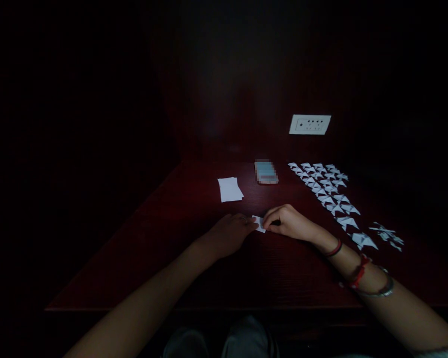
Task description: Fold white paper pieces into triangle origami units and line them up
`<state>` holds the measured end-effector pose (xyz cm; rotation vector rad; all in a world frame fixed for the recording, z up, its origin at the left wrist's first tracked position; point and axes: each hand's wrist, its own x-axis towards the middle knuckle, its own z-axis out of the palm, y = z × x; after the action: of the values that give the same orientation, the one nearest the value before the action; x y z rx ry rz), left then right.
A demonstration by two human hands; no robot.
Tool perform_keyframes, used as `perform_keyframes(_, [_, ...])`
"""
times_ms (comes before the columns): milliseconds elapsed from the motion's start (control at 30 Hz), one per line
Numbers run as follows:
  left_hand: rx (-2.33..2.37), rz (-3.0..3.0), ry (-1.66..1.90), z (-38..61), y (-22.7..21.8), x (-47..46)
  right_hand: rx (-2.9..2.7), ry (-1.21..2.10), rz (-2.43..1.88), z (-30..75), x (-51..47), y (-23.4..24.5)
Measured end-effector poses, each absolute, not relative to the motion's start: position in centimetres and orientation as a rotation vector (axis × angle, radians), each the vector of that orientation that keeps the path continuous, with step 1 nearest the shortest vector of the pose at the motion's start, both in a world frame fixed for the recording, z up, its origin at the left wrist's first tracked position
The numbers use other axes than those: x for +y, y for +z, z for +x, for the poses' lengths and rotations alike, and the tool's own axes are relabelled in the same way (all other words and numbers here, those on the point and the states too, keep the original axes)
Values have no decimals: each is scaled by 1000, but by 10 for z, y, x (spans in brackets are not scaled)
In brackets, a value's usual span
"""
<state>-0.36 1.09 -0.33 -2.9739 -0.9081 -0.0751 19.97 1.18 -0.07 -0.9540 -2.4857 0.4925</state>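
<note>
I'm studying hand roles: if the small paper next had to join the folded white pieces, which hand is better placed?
Likely the right hand: it touches the small paper and lies nearer the folded white pieces. The left hand touches the paper too, but from the farther side.

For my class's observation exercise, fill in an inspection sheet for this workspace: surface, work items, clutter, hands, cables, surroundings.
Surface: dark red table, dimly lit.
Work items: small white paper between the hands; white sheets stacked unevenly beyond it; rows of folded white paper pieces on the right.
Clutter: pale strips loosely heaped at right; pixelated bluish object near the back, identity unclear.
Hands: left hand and right hand have fingertips at opposite sides of the small paper; exact grip unclear.
Cables: nothing seen.
Surroundings: white socket plate behind the table; much else too dark to tell.
</note>
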Motion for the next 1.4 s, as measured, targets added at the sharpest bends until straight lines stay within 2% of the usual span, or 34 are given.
perform_keyframes(400, [-899,-2977,-115,-3,-4,11,-2518,584,-917,203,12,2])
perform_keyframes(1400, [-863,-2974,-68,-5,-5,14,-2660,300,-921,201,8,4])
